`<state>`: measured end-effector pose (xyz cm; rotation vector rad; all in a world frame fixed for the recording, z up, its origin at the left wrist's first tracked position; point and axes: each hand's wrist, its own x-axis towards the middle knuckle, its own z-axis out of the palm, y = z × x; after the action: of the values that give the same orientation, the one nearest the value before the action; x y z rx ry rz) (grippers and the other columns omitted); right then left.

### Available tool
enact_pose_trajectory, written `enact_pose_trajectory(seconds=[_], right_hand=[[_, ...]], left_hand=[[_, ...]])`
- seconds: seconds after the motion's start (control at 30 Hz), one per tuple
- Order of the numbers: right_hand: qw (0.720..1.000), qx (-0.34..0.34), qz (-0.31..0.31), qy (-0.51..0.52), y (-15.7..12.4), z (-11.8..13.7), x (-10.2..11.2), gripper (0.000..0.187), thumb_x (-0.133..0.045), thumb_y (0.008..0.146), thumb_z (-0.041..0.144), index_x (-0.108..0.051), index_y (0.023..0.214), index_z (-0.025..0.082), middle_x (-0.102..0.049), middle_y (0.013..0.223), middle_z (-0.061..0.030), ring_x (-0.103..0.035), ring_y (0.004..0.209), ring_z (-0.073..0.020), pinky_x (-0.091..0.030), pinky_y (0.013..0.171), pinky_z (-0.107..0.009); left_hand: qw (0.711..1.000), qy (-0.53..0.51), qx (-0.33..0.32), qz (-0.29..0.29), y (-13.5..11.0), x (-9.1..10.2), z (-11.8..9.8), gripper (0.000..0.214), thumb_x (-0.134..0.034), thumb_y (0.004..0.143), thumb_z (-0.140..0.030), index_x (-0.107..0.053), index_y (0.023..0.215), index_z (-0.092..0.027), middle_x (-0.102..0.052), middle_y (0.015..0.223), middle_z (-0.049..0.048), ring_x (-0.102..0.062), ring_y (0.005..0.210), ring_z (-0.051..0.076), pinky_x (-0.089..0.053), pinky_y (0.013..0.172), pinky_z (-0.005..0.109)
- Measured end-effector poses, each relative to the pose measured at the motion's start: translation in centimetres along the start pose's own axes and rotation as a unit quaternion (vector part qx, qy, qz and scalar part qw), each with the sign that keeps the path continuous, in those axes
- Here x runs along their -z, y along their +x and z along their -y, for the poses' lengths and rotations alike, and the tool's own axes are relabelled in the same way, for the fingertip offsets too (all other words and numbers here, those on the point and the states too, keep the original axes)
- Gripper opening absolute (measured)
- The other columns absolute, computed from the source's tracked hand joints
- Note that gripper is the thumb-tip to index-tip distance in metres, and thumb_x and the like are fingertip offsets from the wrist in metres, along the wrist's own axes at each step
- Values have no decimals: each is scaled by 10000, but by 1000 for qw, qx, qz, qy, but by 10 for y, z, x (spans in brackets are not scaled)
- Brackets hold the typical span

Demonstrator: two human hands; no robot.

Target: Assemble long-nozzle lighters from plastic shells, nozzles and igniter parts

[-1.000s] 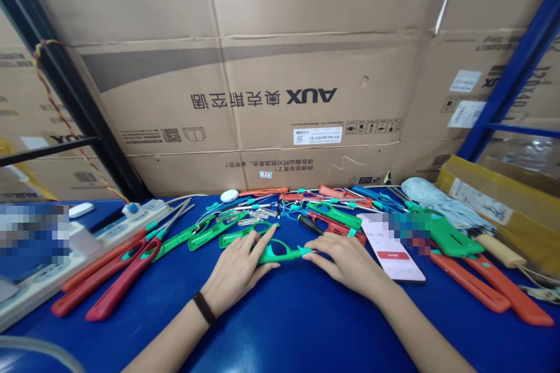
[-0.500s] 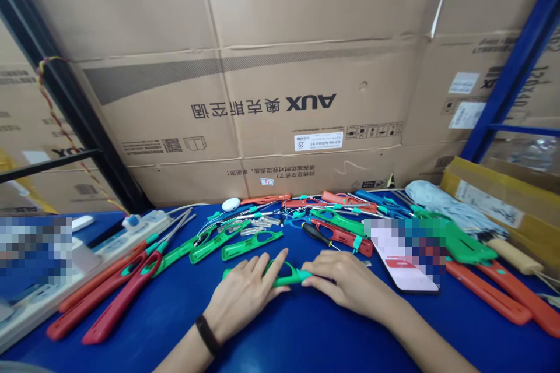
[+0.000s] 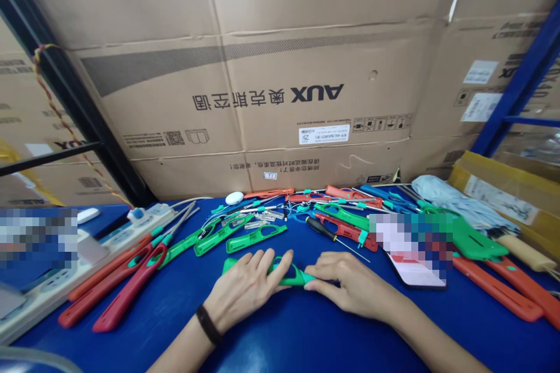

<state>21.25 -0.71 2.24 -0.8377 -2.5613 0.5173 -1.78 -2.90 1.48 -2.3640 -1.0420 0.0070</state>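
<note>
A green plastic lighter handle (image 3: 286, 275) lies on the blue table (image 3: 280, 338) between my hands. My left hand (image 3: 245, 288) lies over its left part with fingers pressed on it, a black band on the wrist. My right hand (image 3: 350, 285) pinches its right, teal-tipped end. Behind them lie several green and red lighter shells (image 3: 256, 238) and a black-handled screwdriver (image 3: 326, 232).
Long red lighters (image 3: 126, 285) and a white power strip (image 3: 83, 256) lie at the left. A phone (image 3: 415, 271), more orange and green lighters (image 3: 499, 285) and a folded umbrella (image 3: 468, 213) lie at the right. Large cardboard boxes (image 3: 271, 99) wall off the back.
Both hands have drawn the green handle toward me along the table. My left fingers have slid further over it, and the view has shifted slightly.
</note>
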Motion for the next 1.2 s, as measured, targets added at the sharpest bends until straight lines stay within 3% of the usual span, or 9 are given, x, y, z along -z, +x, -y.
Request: enact_pose_trajectory(seconds=[0.5,0.77,0.9,1.0,1.1,1.2], right_hand=[[997,38,-10,-72,-1,-1,-7,313,-402,965,306,-668,876,167,-669,781,-38,-558,720,-167,-404,703,-272],[999,-19,-4,-44,0,-4,-2,227,-479,931,322,-673,954,207,-635,798,-19,-591,756,-149,-414,666,-239],[999,-37,-6,-38,-2,-8,3,205,-512,912,320,-686,947,218,-635,823,-18,-590,786,-152,-419,676,-240],[998,-56,-6,-25,-4,-9,6,193,-554,882,341,-693,952,227,-647,838,-16,-595,774,-153,-429,670,-245],[998,-54,-33,-6,-4,-9,7,175,-550,883,346,-680,941,244,-662,847,-1,-599,804,-154,-439,712,-257],[991,-77,-107,-23,-2,-14,7,155,-498,910,291,-640,906,228,-661,914,-13,-589,914,-177,-435,825,-307]], left_hand=[[998,-60,6,35,2,-7,1,453,-324,957,-436,-449,1296,-162,-619,959,136,-662,745,246,-548,601,350],[988,-152,20,8,6,-8,2,532,-322,941,-502,-387,1357,-178,-618,995,105,-636,842,224,-518,707,339],[970,-231,62,-38,2,3,19,412,-367,948,-454,-491,1281,-242,-594,1080,80,-576,951,219,-463,825,357],[947,-252,177,-90,-7,7,44,335,-333,972,-357,-604,1120,-225,-597,1053,69,-559,988,215,-438,851,356],[940,-252,214,-89,-23,6,64,309,-379,951,-370,-632,1040,-218,-609,1021,58,-567,964,218,-439,844,362],[940,-253,219,-68,-39,6,69,285,-401,943,-373,-635,1022,-231,-614,1024,47,-570,955,210,-439,858,364]])
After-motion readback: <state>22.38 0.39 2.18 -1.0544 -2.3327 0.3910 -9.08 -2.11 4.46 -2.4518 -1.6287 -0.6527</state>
